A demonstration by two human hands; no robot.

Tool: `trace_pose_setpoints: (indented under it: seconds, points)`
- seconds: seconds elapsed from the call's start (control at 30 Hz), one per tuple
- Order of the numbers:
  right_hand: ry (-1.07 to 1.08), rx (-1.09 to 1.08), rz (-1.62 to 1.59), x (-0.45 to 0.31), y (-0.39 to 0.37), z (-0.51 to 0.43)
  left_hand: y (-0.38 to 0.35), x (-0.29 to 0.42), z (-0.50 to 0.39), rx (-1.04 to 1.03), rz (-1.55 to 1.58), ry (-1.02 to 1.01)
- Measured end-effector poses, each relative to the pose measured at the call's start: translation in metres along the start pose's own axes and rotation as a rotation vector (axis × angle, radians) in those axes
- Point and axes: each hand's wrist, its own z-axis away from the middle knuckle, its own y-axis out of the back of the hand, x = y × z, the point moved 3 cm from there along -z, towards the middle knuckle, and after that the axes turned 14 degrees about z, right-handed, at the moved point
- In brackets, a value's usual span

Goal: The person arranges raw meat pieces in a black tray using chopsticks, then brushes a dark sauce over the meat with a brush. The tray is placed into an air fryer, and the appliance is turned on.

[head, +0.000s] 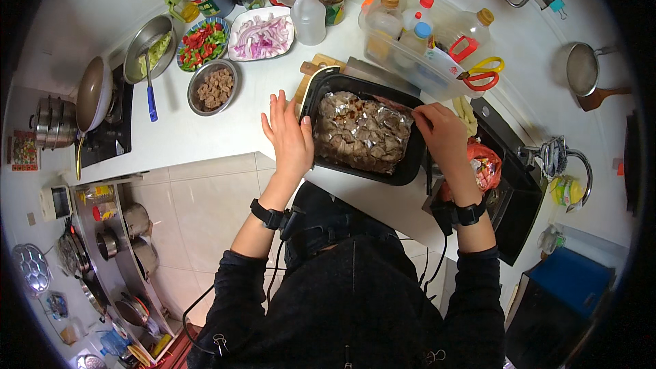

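Note:
A black rectangular pan (366,176) stands at the counter's edge in front of me. Inside lies a block of greyish-brown sliced meat (361,138) with shiny clear plastic film (392,119) over it. My left hand (288,136) is flat with fingers spread beside the pan's left rim, holding nothing. At the right rim, the fingertips of my right hand (444,130) pinch an edge of the film; the exact grip is partly hidden by the hand. Beneath the pan's far side, a wooden cutting board (324,59) and a broad metal blade (382,76) show.
Beyond are a bowl of browned meat cubes (214,88), chopped peppers (204,43) and sliced red onion (262,36). A clear plastic bin (410,69) holds bottles and scissors (482,74). The black sink (512,210) lies right, the stove (115,133) far left.

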Motion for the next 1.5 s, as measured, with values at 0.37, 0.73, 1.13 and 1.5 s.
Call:
trace_pose_setpoints:
  seconds: [0.37, 0.73, 1.13, 1.5]
  points:
    - [-0.043, 0.024, -0.018, -0.002, 0.000, 0.003, -0.001, -0.001, -0.001, -0.048, 0.031, -0.012]
    - [-0.067, 0.023, -0.026, -0.002, 0.006, 0.009, -0.003, -0.006, -0.001, -0.056, 0.033, -0.011]
    - [-0.035, 0.121, -0.029, -0.004, -0.002, 0.003, -0.004, -0.007, -0.001, -0.059, 0.028, -0.023]
    - [-0.091, 0.078, 0.003, 0.010, 0.019, 0.023, -0.004, -0.007, -0.001, -0.052, 0.029, -0.018]
